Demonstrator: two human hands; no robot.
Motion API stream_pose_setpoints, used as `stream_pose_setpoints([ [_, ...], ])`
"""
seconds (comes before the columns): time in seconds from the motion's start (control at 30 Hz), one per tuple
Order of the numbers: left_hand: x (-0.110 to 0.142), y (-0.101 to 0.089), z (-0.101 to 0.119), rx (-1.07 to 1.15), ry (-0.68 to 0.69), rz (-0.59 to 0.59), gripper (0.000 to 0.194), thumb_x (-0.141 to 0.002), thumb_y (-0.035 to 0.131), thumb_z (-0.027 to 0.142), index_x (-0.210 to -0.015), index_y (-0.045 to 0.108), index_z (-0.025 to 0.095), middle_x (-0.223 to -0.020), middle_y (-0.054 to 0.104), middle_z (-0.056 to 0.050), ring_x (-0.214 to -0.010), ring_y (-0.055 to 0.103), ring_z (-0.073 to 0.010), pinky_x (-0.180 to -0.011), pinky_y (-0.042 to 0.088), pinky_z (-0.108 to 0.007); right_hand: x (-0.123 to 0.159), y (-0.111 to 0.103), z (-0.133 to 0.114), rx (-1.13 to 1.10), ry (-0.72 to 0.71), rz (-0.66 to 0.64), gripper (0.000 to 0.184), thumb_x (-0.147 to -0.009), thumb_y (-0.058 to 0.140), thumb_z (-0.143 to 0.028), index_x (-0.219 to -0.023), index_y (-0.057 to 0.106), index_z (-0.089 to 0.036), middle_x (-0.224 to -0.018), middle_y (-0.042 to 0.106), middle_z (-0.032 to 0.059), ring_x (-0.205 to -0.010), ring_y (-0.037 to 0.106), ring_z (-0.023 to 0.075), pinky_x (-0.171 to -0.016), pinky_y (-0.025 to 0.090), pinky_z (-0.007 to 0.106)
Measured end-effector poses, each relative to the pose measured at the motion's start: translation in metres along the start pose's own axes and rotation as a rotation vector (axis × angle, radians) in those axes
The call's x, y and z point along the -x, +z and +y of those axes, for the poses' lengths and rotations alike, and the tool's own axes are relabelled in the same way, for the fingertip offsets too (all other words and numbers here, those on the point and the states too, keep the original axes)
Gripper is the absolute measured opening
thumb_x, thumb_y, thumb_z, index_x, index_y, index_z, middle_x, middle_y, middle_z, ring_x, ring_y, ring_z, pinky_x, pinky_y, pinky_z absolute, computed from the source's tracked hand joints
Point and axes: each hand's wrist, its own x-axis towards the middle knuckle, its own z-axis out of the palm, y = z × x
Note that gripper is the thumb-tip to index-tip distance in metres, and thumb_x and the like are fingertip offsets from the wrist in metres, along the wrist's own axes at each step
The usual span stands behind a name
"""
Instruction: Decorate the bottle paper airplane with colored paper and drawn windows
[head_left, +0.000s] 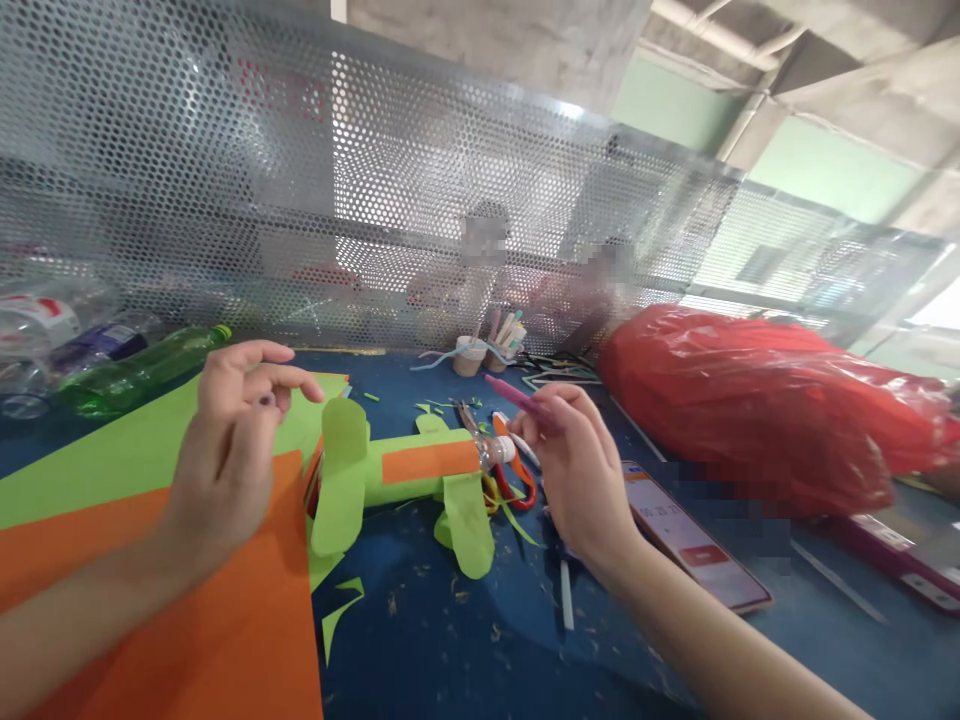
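A bottle [420, 470] wrapped in green paper lies sideways, bearing an orange strip [430, 461] and green flaps [342, 478]; a pink pen [525, 401] tilts near its white cap [505, 450].

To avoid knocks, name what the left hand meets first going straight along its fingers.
The left hand would likely meet the green paper flap on the wrapped bottle, though depth is unclear.

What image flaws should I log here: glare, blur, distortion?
Head view: glossy highlights on the red plastic bag; side edges soft and stretched; blocky pixelation over figures behind the grey perforated metal screen and just below the bag; right edge blown out; left hand and right hand fairly clear.
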Motion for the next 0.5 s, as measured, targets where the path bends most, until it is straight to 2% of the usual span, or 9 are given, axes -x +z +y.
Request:
stream_pose_setpoints([
  [0.03, 0.008, 0.002, 0.013, 0.041, 0.025, 0.002, 0.025, -0.097, 0.028, 0.031, -0.12, 0.039, 0.032, -0.1, 0.057, 0.0, -0.088, 0.05, -0.022, -0.085, 0.046, -0.042, -0.001, -0.001, -0.006, -0.023, -0.015, 0.021, 0.011, -0.088, 0.052, -0.031, -0.079, 0.051, -0.025, -0.056, 0.049, -0.0051, -0.061, 0.056, 0.0141, -0.063, 0.046, 0.027],
  [0.1, 0.028, 0.01, 0.037, 0.118, 0.04, -0.104, 0.02, -0.098, 0.03, 0.037, -0.112, 0.044, 0.036, -0.101, 0.06, 0.001, -0.088, 0.054, -0.0211, -0.082, 0.048, -0.039, -0.003, -0.003, -0.018, -0.043, -0.024, 0.033, 0.019, -0.087, 0.05, -0.029, -0.069, 0.048, -0.024, -0.046, 0.044, -0.0057, -0.055, 0.053, 0.0137, -0.062, 0.047, 0.027],
  [0.13, 0.039, 0.015, 0.046, 0.148, 0.006, -0.178, 0.019, -0.098, 0.032, 0.041, -0.111, 0.045, 0.036, -0.1, 0.061, 0.0, -0.086, 0.056, -0.0211, -0.078, 0.05, -0.038, -0.002, -0.004, -0.024, -0.045, -0.035, 0.034, 0.024, -0.088, 0.048, -0.031, -0.065, 0.048, -0.024, -0.042, 0.04, -0.0061, -0.05, 0.05, 0.0132, -0.059, 0.046, 0.027],
  [0.23, 0.067, 0.029, 0.063, 0.266, -0.179, -0.568, 0.029, -0.095, 0.036, 0.053, -0.12, 0.04, 0.037, -0.083, 0.063, 0.001, -0.07, 0.059, -0.0185, -0.064, 0.052, -0.034, 0.001, -0.006, -0.038, -0.009, -0.015, -0.04, 0.031, -0.087, 0.049, -0.034, -0.059, 0.045, -0.024, -0.035, 0.029, -0.0081, -0.037, 0.038, 0.0114, -0.046, 0.039, 0.025],
  [0.3, 0.077, 0.036, 0.067, 0.371, -0.336, -0.725, 0.036, -0.095, 0.035, 0.058, -0.124, 0.037, 0.036, -0.081, 0.063, 0.003, -0.055, 0.054, -0.0135, -0.06, 0.05, -0.031, 0.006, -0.005, -0.041, 0.032, 0.056, -0.135, 0.032, -0.086, 0.049, -0.033, -0.055, 0.046, -0.024, -0.032, 0.027, -0.0081, -0.033, 0.035, 0.0107, -0.04, 0.033, 0.024],
  [0.37, 0.08, 0.039, 0.066, 0.412, -0.39, -0.809, 0.042, -0.093, 0.04, 0.059, -0.127, 0.034, 0.036, -0.084, 0.063, 0.003, -0.05, 0.05, -0.0109, -0.057, 0.047, -0.029, 0.01, -0.003, -0.041, 0.075, 0.133, -0.246, 0.032, -0.085, 0.048, -0.032, -0.054, 0.05, -0.023, -0.033, 0.036, -0.0065, -0.03, 0.035, 0.0089, -0.036, 0.028, 0.023],
  [0.43, 0.08, 0.04, 0.062, 0.392, -0.325, -0.842, 0.046, -0.09, 0.049, 0.058, -0.127, 0.034, 0.035, -0.079, 0.063, 0.004, -0.059, 0.053, -0.0135, -0.062, 0.047, -0.029, 0.014, -0.001, -0.038, 0.102, 0.19, -0.333, 0.032, -0.084, 0.048, -0.033, -0.055, 0.053, -0.021, -0.037, 0.045, -0.0051, -0.027, 0.032, 0.0064, -0.034, 0.025, 0.022],
  [0.5, 0.078, 0.04, 0.058, 0.376, -0.312, -0.802, 0.048, -0.088, 0.052, 0.056, -0.127, 0.033, 0.035, -0.078, 0.061, 0.004, -0.07, 0.056, -0.0161, -0.067, 0.047, -0.029, 0.016, 0.001, -0.036, 0.106, 0.225, -0.372, 0.032, -0.085, 0.048, -0.034, -0.056, 0.053, -0.02, -0.038, 0.046, -0.0057, -0.026, 0.03, 0.0052, -0.033, 0.024, 0.021],
])
